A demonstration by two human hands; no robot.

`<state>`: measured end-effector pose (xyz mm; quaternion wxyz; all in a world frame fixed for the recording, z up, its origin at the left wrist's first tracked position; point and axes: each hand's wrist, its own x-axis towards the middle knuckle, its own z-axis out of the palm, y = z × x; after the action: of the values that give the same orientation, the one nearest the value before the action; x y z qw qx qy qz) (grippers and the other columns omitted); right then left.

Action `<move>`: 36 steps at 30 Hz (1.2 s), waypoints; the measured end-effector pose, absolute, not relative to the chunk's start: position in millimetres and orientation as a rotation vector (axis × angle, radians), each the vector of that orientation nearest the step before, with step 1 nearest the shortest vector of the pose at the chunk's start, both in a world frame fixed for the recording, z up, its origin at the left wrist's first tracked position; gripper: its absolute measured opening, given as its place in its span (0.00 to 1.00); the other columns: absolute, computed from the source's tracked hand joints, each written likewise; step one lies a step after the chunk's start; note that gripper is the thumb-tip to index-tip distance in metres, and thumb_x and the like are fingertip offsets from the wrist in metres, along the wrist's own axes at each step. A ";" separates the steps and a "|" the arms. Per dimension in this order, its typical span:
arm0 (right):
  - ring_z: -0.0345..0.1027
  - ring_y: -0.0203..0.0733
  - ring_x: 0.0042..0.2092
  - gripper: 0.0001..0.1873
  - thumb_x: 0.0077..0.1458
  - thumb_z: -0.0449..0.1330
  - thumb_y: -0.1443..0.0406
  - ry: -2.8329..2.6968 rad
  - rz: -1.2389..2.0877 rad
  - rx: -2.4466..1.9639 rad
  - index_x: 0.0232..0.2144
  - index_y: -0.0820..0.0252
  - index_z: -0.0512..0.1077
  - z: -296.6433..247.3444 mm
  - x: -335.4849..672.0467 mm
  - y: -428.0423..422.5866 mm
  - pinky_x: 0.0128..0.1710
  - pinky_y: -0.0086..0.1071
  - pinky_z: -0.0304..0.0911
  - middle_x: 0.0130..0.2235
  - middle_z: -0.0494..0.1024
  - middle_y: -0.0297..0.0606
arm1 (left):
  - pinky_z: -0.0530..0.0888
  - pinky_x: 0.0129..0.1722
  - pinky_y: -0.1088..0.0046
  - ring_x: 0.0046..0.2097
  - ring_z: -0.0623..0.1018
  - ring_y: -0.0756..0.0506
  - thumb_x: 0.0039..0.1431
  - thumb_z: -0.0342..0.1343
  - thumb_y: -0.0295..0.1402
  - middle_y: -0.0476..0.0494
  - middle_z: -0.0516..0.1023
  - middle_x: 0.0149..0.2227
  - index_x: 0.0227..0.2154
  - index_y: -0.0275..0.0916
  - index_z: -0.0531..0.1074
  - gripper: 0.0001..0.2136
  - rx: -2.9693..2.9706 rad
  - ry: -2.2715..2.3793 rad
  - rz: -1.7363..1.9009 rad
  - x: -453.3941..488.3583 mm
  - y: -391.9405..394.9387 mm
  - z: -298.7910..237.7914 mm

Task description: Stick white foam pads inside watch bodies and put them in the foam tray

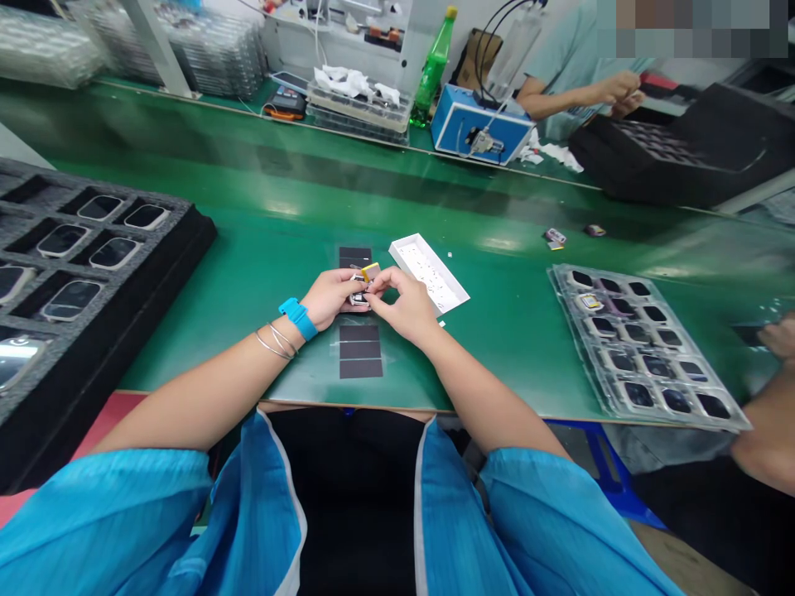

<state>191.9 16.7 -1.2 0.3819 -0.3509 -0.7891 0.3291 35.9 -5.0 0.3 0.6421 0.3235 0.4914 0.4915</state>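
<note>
- We see the left hand and right hand close together over the green surface, fingers curled, not spread.
- Left hand grips a small metal part; right fingertips pinch at a yellow-edged component. The two pieces sit touching or nearly so, partly hidden by the fingers, so we can't tell how they join.
- Just beside the hands: a white card tray, dark film strips below them, and another dark strip above.
- Left: a black foam tray with smartwatch bodies in several slots.
- Right: a clear plastic tray, with dark pieces in most pockets, one gold-labelled.
- Far side: a co-worker's hands by another black foam tray, near a blue tester box.
- Nearby on the right, another person's forearm.
</note>
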 end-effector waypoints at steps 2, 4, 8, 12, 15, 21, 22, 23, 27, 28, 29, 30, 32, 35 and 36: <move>0.72 0.38 0.33 0.06 0.50 0.61 0.67 -1.998 0.808 -0.910 0.28 0.56 0.66 -2.2 191.0 15.8 0.44 0.37 0.67 0.30 0.77 0.31 | 0.80 0.32 0.72 0.27 0.75 0.52 0.44 0.65 0.27 0.47 0.76 0.27 0.29 0.34 0.77 0.06 0.721 1.119 1.119 35.8 -4.6 0.5; 0.72 0.38 0.33 0.06 0.51 0.62 0.66 -1.967 0.833 -0.907 0.28 0.56 0.66 -3.4 190.5 15.6 0.43 0.36 0.67 0.30 0.77 0.31 | 0.80 0.31 0.74 0.27 0.75 0.52 0.43 0.65 0.27 0.47 0.76 0.27 0.28 0.33 0.76 0.07 0.710 1.118 1.120 35.8 -4.5 1.0; 0.72 0.37 0.33 0.06 0.50 0.62 0.66 -1.939 0.855 -0.895 0.28 0.56 0.66 -4.4 190.4 15.3 0.41 0.35 0.68 0.30 0.76 0.31 | 0.78 0.28 0.78 0.26 0.75 0.53 0.42 0.65 0.26 0.47 0.75 0.25 0.26 0.33 0.75 0.06 0.691 1.100 1.130 35.5 -4.4 0.9; 0.72 0.37 0.33 0.06 0.50 0.62 0.66 -1.938 0.841 -0.904 0.29 0.56 0.66 -3.8 190.8 15.0 0.40 0.34 0.68 0.31 0.76 0.31 | 0.79 0.28 0.78 0.27 0.76 0.52 0.43 0.64 0.27 0.46 0.77 0.27 0.28 0.33 0.76 0.07 0.695 1.069 1.142 35.0 -4.0 -1.2; 0.72 0.37 0.34 0.07 0.50 0.63 0.67 -1.968 0.808 -0.905 0.29 0.56 0.66 -4.6 190.8 15.5 0.41 0.34 0.68 0.31 0.76 0.30 | 0.79 0.29 0.77 0.28 0.76 0.52 0.44 0.64 0.27 0.46 0.77 0.28 0.29 0.33 0.77 0.06 0.705 1.071 1.141 35.2 -3.6 -2.4; 0.70 0.42 0.39 0.07 0.52 0.63 0.71 -2.144 0.552 -0.931 0.30 0.55 0.68 -7.4 190.1 16.8 0.46 0.40 0.66 0.32 0.75 0.33 | 0.79 0.29 0.75 0.28 0.76 0.52 0.46 0.62 0.25 0.48 0.76 0.27 0.29 0.33 0.76 0.05 0.732 1.107 1.156 35.6 -4.3 -2.2; 0.69 0.44 0.41 0.08 0.51 0.63 0.71 -2.141 0.504 -0.941 0.31 0.55 0.68 -7.7 190.4 17.6 0.47 0.41 0.65 0.34 0.75 0.35 | 0.79 0.29 0.74 0.28 0.76 0.51 0.46 0.62 0.25 0.47 0.77 0.28 0.31 0.33 0.77 0.07 0.734 1.104 1.164 35.6 -4.4 -2.1; 0.68 0.46 0.44 0.09 0.50 0.65 0.70 -2.113 0.464 -0.960 0.32 0.56 0.69 -8.0 190.9 19.0 0.48 0.42 0.65 0.37 0.74 0.38 | 0.79 0.29 0.74 0.29 0.77 0.51 0.46 0.62 0.25 0.47 0.78 0.29 0.33 0.33 0.77 0.09 0.736 1.100 1.171 35.6 -4.6 -2.0; 0.68 0.47 0.49 0.21 0.44 0.70 0.64 -1.895 0.629 -1.045 0.42 0.58 0.70 -10.7 194.3 28.9 0.50 0.42 0.67 0.47 0.73 0.42 | 0.79 0.29 0.72 0.28 0.78 0.50 0.46 0.64 0.26 0.46 0.79 0.30 0.37 0.33 0.78 0.12 0.759 1.082 1.185 36.5 -5.3 -2.3; 0.69 0.45 0.47 0.20 0.46 0.69 0.62 -1.853 0.758 -1.040 0.42 0.58 0.70 -11.5 195.1 31.5 0.48 0.40 0.68 0.46 0.74 0.41 | 0.79 0.29 0.72 0.28 0.78 0.49 0.46 0.64 0.26 0.47 0.79 0.29 0.37 0.33 0.78 0.12 0.763 1.078 1.183 36.8 -5.6 -2.4; 0.70 0.43 0.45 0.17 0.49 0.67 0.61 -1.821 0.882 -1.024 0.42 0.57 0.71 -12.1 195.6 33.7 0.47 0.39 0.68 0.44 0.76 0.39 | 0.79 0.29 0.71 0.29 0.79 0.49 0.46 0.64 0.26 0.47 0.78 0.29 0.37 0.33 0.77 0.12 0.765 1.076 1.175 36.9 -6.0 -2.4; 0.71 0.41 0.43 0.13 0.52 0.65 0.60 -1.798 0.975 -1.004 0.40 0.57 0.72 -12.5 196.0 35.3 0.46 0.38 0.69 0.42 0.77 0.37 | 0.79 0.29 0.71 0.29 0.79 0.48 0.47 0.64 0.26 0.47 0.79 0.30 0.37 0.33 0.77 0.12 0.766 1.074 1.162 36.8 -6.4 -2.2; 0.73 0.40 0.41 0.08 0.56 0.62 0.60 -1.773 1.029 -0.975 0.35 0.58 0.74 -12.0 196.2 36.4 0.46 0.37 0.69 0.38 0.79 0.35 | 0.80 0.30 0.71 0.31 0.81 0.47 0.46 0.63 0.25 0.45 0.79 0.31 0.37 0.33 0.76 0.12 0.762 1.039 1.120 35.8 -7.1 -1.2; 0.73 0.40 0.40 0.06 0.56 0.62 0.61 -1.760 0.883 -0.966 0.33 0.57 0.76 -9.4 196.1 34.1 0.45 0.36 0.68 0.37 0.80 0.34 | 0.80 0.39 0.70 0.37 0.83 0.45 0.43 0.63 0.21 0.43 0.81 0.37 0.41 0.34 0.76 0.18 0.775 0.911 1.059 33.7 -7.4 0.3; 0.73 0.40 0.40 0.05 0.56 0.62 0.62 -1.763 0.829 -0.965 0.32 0.57 0.76 -8.5 196.1 32.8 0.45 0.36 0.67 0.37 0.80 0.34 | 0.80 0.41 0.70 0.39 0.83 0.45 0.42 0.64 0.20 0.44 0.81 0.38 0.42 0.35 0.75 0.20 0.788 0.883 1.049 33.3 -7.2 0.2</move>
<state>196.1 32.8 -8.5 0.4651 -0.3928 -0.7180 0.3375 33.3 -7.2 0.2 0.7034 0.3542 0.3968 0.4716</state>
